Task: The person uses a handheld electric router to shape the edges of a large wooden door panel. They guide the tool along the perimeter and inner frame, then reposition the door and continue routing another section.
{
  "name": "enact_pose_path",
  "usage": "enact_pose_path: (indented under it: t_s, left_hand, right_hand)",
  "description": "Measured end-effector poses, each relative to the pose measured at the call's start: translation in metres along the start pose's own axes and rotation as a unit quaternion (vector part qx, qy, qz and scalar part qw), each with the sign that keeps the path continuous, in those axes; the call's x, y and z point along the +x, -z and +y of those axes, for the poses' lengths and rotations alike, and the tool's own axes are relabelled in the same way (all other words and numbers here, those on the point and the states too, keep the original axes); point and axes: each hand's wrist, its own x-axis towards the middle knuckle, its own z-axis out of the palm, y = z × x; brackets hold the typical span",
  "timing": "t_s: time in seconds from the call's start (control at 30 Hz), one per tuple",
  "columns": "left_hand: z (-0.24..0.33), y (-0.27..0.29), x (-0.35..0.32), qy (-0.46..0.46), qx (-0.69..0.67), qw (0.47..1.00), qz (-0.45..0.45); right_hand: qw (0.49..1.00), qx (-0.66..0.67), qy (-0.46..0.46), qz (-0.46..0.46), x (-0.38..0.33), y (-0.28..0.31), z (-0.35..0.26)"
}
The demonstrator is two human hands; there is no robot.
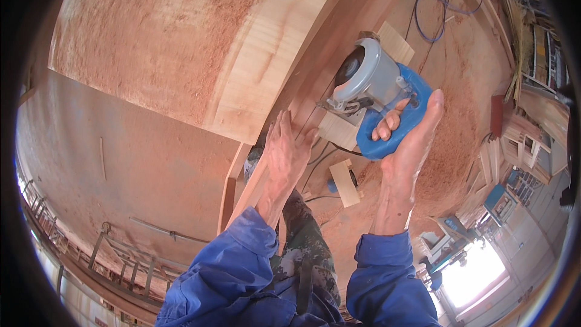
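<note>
My right hand (408, 127) is wrapped round the blue loop handle of a power tool that looks like a circular saw (372, 79). Its rounded grey housing has a dark end, and a metal base plate (351, 122) shows beneath it. The saw is on a long wooden board (302, 94) that runs away from me at a slant. Flat on that board, left of the saw, lies my left hand (282, 148), fingers stretched forward and holding nothing. Pale wood pieces (396, 45) show beside and under the saw. The blade's cutting edge is hidden.
A broad sawdust-covered panel (163, 30) lies at the far left. Dark cables (315, 172) trail near my legs, and a blue cord (445, 6) coils at the far right. A small wood block (344, 183) lies below the saw. Metal frames (142, 263) stand at the lower left.
</note>
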Motion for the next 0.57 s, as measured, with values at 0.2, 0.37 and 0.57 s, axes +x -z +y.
enact_pose_path:
  t_s: [0.2,0.37,0.57]
  left_hand:
    - [0.006,-0.007,0.017,-0.036,-0.005,0.999,0.025]
    - [0.028,-0.005,0.03,-0.023,-0.022,0.999,0.019]
    - [0.027,-0.02,0.044,-0.05,0.005,0.997,0.064]
  right_hand:
    - [1.0,0.009,0.004,-0.003,0.014,-0.008,-0.012]
    - [1.0,0.008,0.003,-0.011,0.032,-0.011,-0.023]
    - [0.999,0.02,0.006,-0.033,0.049,-0.013,-0.031]
